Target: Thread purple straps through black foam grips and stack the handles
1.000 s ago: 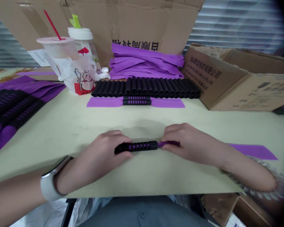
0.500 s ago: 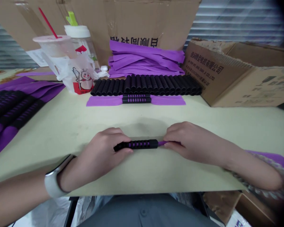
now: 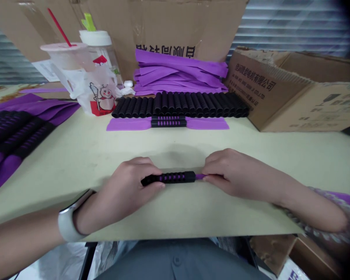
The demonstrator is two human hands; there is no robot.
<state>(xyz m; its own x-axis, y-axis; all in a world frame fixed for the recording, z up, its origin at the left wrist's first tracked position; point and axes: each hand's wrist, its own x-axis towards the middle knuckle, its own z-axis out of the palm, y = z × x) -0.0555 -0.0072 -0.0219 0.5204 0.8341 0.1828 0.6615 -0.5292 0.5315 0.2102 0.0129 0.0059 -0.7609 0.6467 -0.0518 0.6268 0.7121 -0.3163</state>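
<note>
Black foam tube (image 3: pixel 170 178), purple showing through its slots, sits at lower centre of the head view above the pale tabletop (image 3: pixel 76 163). Left hand (image 3: pixel 125 190) curls closed around its left end; right hand (image 3: pixel 231 173) pinches the purple strip (image 3: pixel 200 176) emerging from its right end.

Tubes (image 3: pixel 179 105) before stacked strips (image 3: pixel 177 72) (on the table (image 3: pixel 175 140))

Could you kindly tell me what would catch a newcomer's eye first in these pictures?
The vivid purple strips piled at the back of the pale table stand out first, with a row of black ribbed tubes just in front. At centre near the table's edge, the left hand grips a black ribbed tube, while the right hand pinches a purple strip at its end.
</note>
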